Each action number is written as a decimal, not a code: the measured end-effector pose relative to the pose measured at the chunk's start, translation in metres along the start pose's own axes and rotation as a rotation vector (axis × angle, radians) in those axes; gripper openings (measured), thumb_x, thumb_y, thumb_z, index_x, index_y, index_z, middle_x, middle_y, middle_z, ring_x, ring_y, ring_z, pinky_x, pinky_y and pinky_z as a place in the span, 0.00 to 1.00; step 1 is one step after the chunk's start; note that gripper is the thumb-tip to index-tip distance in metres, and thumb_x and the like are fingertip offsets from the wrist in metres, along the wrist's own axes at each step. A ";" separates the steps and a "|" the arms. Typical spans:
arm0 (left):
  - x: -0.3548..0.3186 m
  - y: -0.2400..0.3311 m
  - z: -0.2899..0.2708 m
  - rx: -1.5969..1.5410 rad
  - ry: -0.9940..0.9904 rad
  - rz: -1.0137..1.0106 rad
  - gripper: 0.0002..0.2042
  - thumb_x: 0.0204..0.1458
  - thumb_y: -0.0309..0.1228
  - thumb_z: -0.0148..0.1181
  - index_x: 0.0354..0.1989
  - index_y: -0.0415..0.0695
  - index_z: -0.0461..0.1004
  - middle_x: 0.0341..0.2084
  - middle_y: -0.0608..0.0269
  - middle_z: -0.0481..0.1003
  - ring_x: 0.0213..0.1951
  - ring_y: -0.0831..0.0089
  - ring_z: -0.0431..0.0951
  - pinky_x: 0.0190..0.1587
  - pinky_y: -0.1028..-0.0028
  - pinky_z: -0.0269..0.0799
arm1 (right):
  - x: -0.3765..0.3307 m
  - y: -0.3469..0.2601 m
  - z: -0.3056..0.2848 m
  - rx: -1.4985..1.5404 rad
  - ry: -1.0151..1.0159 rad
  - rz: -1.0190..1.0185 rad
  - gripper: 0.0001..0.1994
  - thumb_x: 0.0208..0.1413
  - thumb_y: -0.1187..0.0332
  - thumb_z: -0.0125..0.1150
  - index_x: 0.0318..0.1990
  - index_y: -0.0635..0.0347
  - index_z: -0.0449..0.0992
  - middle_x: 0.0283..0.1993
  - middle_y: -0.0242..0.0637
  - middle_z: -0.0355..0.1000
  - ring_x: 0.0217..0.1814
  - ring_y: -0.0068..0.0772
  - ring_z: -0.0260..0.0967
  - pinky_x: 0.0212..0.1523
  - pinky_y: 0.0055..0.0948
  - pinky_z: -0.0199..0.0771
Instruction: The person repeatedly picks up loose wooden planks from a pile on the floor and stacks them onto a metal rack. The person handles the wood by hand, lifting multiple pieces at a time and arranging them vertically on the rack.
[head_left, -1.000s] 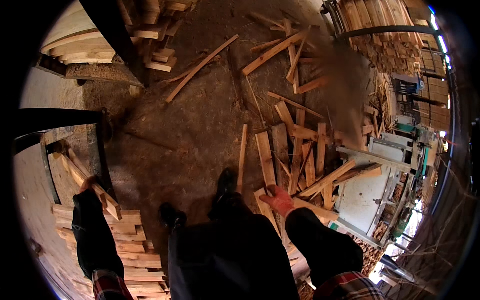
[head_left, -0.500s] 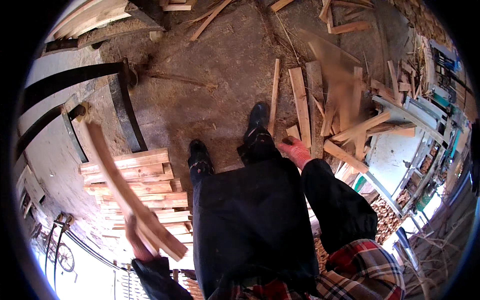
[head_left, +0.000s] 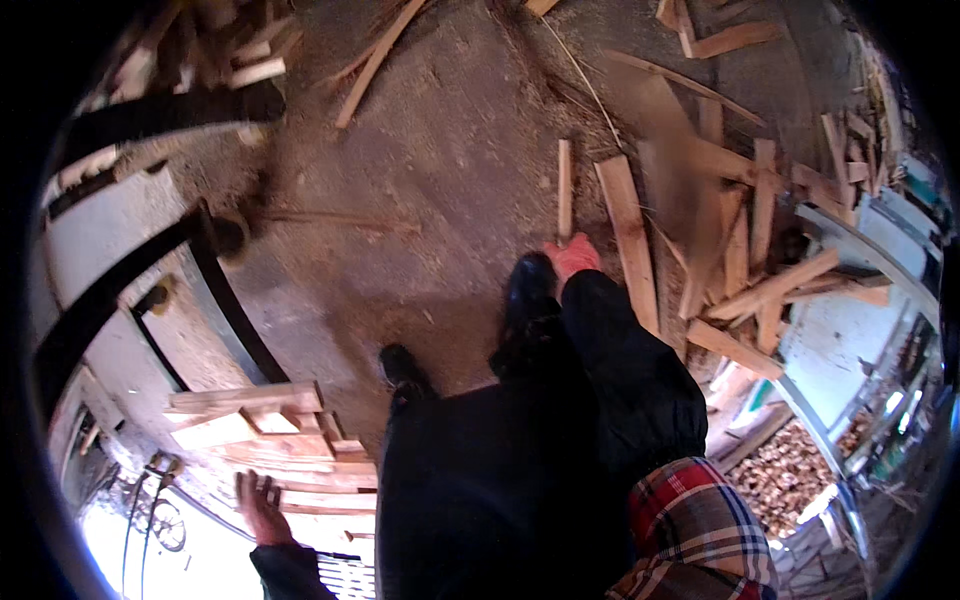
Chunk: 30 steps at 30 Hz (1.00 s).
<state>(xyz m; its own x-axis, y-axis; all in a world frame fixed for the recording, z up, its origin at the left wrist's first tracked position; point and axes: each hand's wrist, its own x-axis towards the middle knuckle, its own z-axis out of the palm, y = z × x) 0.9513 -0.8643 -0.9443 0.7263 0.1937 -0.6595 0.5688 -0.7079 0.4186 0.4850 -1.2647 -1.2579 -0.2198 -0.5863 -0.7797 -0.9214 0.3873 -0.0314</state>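
Observation:
My right hand [head_left: 574, 258], in a reddish work glove, is closed round the near end of a narrow wooden strip [head_left: 565, 186] on the ground, just beyond my right shoe. That end of the strip is hidden by the glove. My left hand [head_left: 262, 508] is empty, its fingers spread, beside the near-left part of a stack of sawn boards [head_left: 290, 448]. Some pieces on top of the stack lie at an angle. A wider plank [head_left: 628, 235] lies right of my right hand.
Loose offcuts [head_left: 765, 285] are heaped at the right against a pale metal-framed panel [head_left: 830, 330]. Dark curved metal bars [head_left: 120, 285] stand at the left. A thin stick [head_left: 380, 62] lies on the dirt floor ahead. Wood chips [head_left: 785, 475] show at the lower right.
My left hand has let go of the long board it held over the stack. My right hand has reached forward and taken hold of the narrow strip. The view has shifted.

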 end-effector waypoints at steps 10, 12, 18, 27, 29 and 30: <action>-0.221 0.131 0.214 0.326 -0.436 0.148 0.32 0.52 0.36 0.61 0.63 0.36 0.59 0.48 0.57 0.71 0.43 0.67 0.76 0.45 0.69 0.72 | -0.042 0.051 -0.147 0.278 -0.072 -0.371 0.27 0.47 0.51 0.63 0.49 0.63 0.74 0.47 0.54 0.74 0.53 0.57 0.69 0.53 0.45 0.69; -0.255 0.164 0.248 0.349 -0.547 0.187 0.34 0.50 0.36 0.62 0.64 0.33 0.58 0.55 0.47 0.68 0.52 0.62 0.72 0.52 0.67 0.71 | -0.052 0.069 -0.210 0.438 -0.010 -0.452 0.24 0.45 0.59 0.70 0.49 0.61 0.75 0.45 0.50 0.76 0.50 0.51 0.73 0.50 0.42 0.71; -0.318 0.225 0.330 0.486 -0.710 0.378 0.32 0.51 0.38 0.61 0.60 0.29 0.63 0.48 0.49 0.73 0.46 0.66 0.76 0.49 0.70 0.72 | -0.039 0.102 -0.389 0.913 0.057 -0.494 0.13 0.46 0.72 0.70 0.40 0.62 0.76 0.35 0.36 0.77 0.37 0.30 0.75 0.40 0.30 0.75; -0.350 0.321 0.504 0.497 -0.925 0.410 0.30 0.53 0.37 0.61 0.61 0.31 0.64 0.46 0.53 0.74 0.45 0.70 0.74 0.47 0.74 0.70 | 0.012 0.022 -0.562 1.137 0.032 -0.462 0.18 0.45 0.64 0.63 0.43 0.65 0.75 0.35 0.33 0.74 0.36 0.27 0.70 0.40 0.28 0.70; -0.340 0.354 0.577 0.561 -0.964 0.510 0.30 0.53 0.39 0.61 0.60 0.31 0.64 0.47 0.50 0.74 0.46 0.69 0.74 0.48 0.73 0.70 | 0.064 -0.018 -0.599 1.252 0.167 -0.557 0.18 0.46 0.64 0.63 0.43 0.65 0.75 0.36 0.33 0.74 0.37 0.27 0.69 0.41 0.27 0.69; -0.335 0.368 0.607 0.545 -1.028 0.548 0.31 0.52 0.41 0.61 0.60 0.30 0.64 0.48 0.49 0.74 0.47 0.68 0.74 0.49 0.72 0.70 | 0.091 -0.036 -0.608 1.301 0.214 -0.677 0.18 0.47 0.64 0.63 0.44 0.65 0.75 0.36 0.33 0.74 0.37 0.28 0.69 0.42 0.26 0.69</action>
<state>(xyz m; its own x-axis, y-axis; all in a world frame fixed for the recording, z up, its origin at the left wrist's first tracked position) 0.6831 -1.6023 -0.9485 0.0460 -0.6466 -0.7614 -0.1153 -0.7606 0.6389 0.3037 -1.7648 -0.9478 -0.0242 -0.9575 -0.2875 0.0361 0.2865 -0.9574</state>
